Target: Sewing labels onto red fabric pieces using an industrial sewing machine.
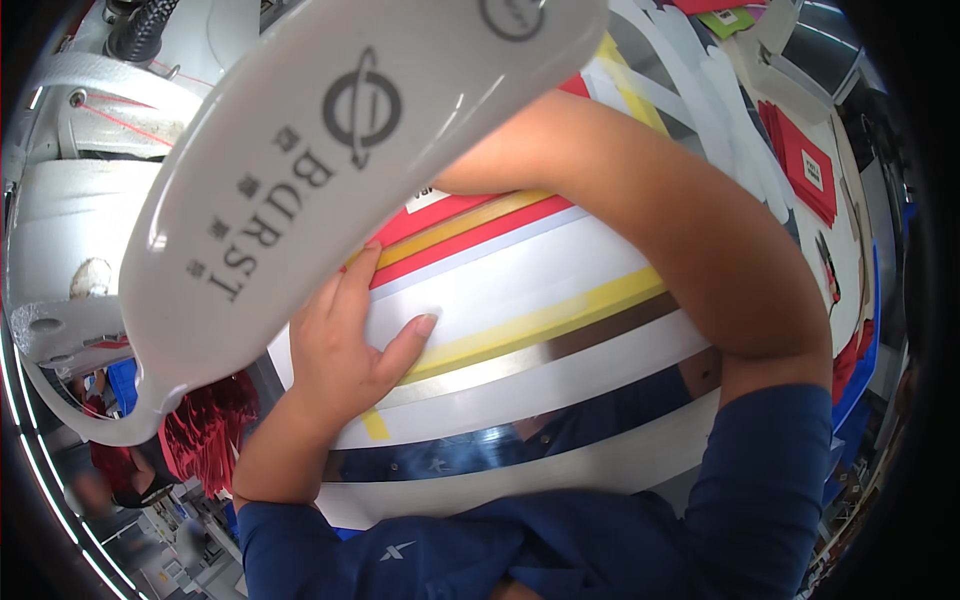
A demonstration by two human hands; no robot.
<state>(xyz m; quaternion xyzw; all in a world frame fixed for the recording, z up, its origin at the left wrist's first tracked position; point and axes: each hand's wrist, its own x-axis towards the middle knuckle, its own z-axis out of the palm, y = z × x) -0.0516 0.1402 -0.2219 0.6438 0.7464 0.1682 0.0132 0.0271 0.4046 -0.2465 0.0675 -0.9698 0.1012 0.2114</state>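
My left hand (345, 340) lies flat on the white work table (560, 385), thumb spread toward a yellow tape stripe (545, 322). Its fingertips reach the edge of a flat red piece (455, 212) with a yellow band, and it grips nothing. A large white machine housing (330, 150) with dark printed marks hangs over the scene and covers the fingertips. My right forearm (690, 230) crosses from the lower right up under that housing. The right hand itself is hidden behind it.
A shiny metal strip (520, 362) runs across the table. A stack of red pieces (805, 165) and white cut shapes (725, 100) lie at the far right. A red frilly bundle (205, 425) and another person (120, 470) are at the lower left.
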